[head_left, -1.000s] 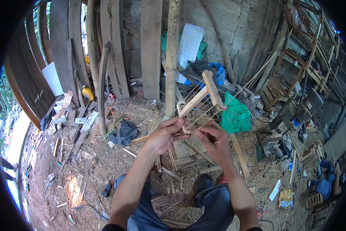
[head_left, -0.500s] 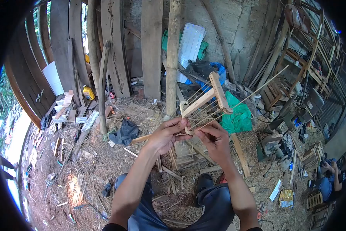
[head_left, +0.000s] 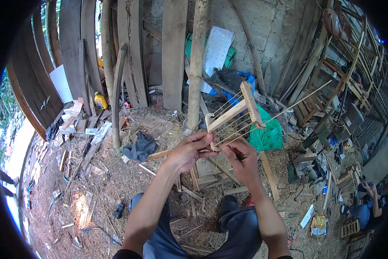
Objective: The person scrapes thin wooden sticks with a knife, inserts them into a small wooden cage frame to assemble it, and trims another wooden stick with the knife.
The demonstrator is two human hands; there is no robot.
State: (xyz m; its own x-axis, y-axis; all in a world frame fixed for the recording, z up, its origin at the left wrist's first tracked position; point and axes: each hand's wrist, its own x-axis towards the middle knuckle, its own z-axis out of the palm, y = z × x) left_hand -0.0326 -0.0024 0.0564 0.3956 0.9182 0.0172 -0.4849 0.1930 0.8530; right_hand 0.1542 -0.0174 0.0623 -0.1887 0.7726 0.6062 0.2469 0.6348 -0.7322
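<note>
A small wooden frame [head_left: 228, 115] is held up in front of me, with a drilled end bar, a middle bar and several thin rods between its ends. My left hand [head_left: 188, 152] pinches the near end piece of this frame between thumb and fingers. Close beside it, my right hand [head_left: 243, 159] grips the near end of a long thin stick [head_left: 297, 102]. The stick slants up to the right, past the drilled bar. Fingers cover its near tip, so I cannot tell whether it enters the end piece.
Wood scraps and shavings litter the ground. A black cloth [head_left: 140, 146] and a green plastic bag [head_left: 266, 134] lie ahead. A wooden post [head_left: 197, 69] stands before the wall. Chair frames [head_left: 321, 82] are piled at the right; another person [head_left: 368, 205] sits at the lower right.
The frame and stick have shifted slightly right in view, and the stick's far tip is a little lower and farther right. Both hands keep their grips.
</note>
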